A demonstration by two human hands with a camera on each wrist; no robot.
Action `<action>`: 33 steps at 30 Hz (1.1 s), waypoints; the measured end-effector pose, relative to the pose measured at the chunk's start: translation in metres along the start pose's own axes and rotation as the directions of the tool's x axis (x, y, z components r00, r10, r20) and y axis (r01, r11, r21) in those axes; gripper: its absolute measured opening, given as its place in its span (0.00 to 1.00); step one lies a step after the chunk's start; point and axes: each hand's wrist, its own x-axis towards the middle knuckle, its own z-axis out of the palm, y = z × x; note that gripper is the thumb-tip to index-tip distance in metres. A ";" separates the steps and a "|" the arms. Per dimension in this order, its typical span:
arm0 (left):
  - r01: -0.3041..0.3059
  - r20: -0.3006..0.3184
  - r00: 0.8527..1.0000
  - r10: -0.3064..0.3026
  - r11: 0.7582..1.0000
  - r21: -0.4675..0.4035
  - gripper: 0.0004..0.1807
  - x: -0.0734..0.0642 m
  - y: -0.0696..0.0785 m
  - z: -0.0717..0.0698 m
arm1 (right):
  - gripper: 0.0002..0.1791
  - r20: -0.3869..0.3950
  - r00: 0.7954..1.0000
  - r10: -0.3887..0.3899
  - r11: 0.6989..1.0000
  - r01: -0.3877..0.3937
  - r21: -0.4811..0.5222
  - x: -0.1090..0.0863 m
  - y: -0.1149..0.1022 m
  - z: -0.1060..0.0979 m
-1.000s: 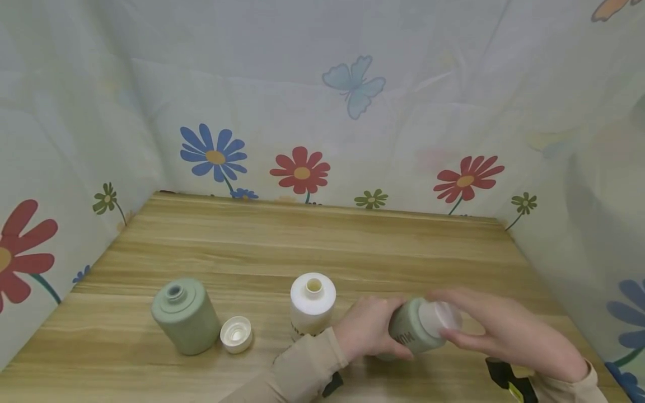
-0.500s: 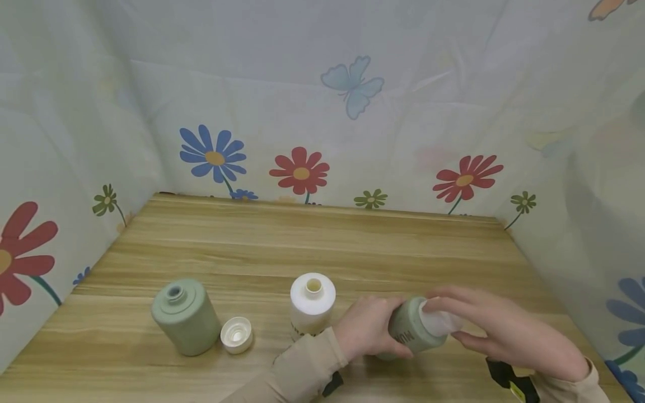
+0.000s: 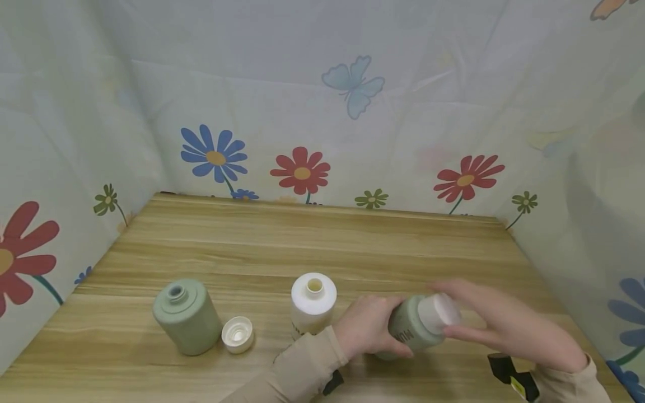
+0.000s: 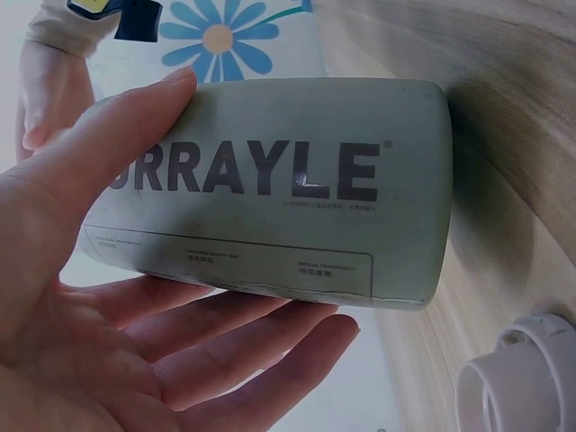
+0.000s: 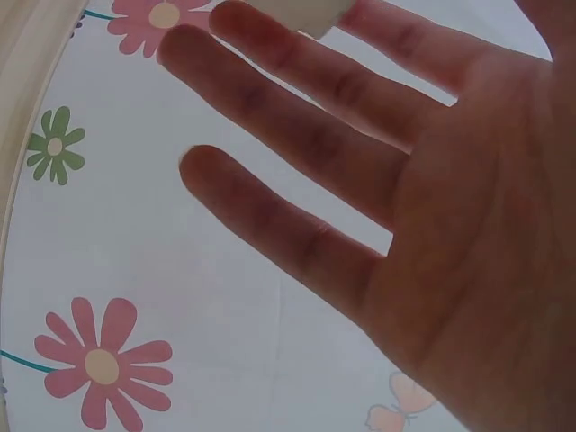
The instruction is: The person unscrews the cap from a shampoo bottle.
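Note:
My left hand [image 3: 367,324] grips a grey-green bottle [image 4: 270,189], tilted with its capped end to the right. In the left wrist view the thumb lies across its upper side and the fingers run beneath, by dark lettering. My right hand [image 3: 504,319] is at the bottle's white cap [image 3: 438,313], thumb on the near side and index finger along the far side. The right wrist view shows the other fingers [image 5: 288,135] spread, with only a bit of the cap at the top edge. A white bottle [image 3: 313,302], uncapped, stands beside my left hand.
A second grey-green bottle [image 3: 186,319], also uncapped, stands at the left. Near it a loose white cap [image 3: 237,334] lies hollow side up on the wooden table [image 3: 322,240]. Flower-printed cloth [image 3: 403,129] hangs around the table's back and sides.
My right fingers have shifted round the white cap, over its top half a second ago and back to its sides now. My left hand and the held bottle have stayed in place.

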 end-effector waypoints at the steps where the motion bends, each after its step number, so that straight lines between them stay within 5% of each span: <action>1: 0.000 0.002 1.000 0.000 1.000 -0.003 0.38 0.000 0.000 0.000 | 0.27 0.006 1.000 -0.001 1.000 0.001 -0.002 0.000 0.000 0.000; 6: 0.000 0.009 1.000 0.000 1.000 -0.004 0.37 0.000 0.000 -0.001 | 0.27 -0.012 0.996 -0.088 0.996 0.088 -0.024 -0.002 0.002 0.002; 11: 0.008 0.017 1.000 -0.008 1.000 -0.003 0.38 0.001 0.000 -0.001 | 0.32 -0.060 0.970 -0.237 0.971 0.236 -0.023 -0.002 0.004 0.002; 17: 0.016 0.018 1.000 -0.016 1.000 0.001 0.38 0.000 0.001 -0.001 | 0.35 -0.079 0.945 -0.318 0.948 0.315 -0.052 -0.002 0.005 0.003; 24: -0.005 -0.003 1.000 0.005 1.000 0.012 0.38 0.000 0.000 0.000 | 0.34 -0.069 0.978 -0.199 0.980 0.200 0.003 -0.005 0.003 0.001; 33: -0.020 -0.013 1.000 0.020 1.000 0.006 0.38 0.000 0.000 0.001 | 0.25 -0.028 0.998 -0.050 0.997 0.048 -0.056 -0.005 -0.001 -0.002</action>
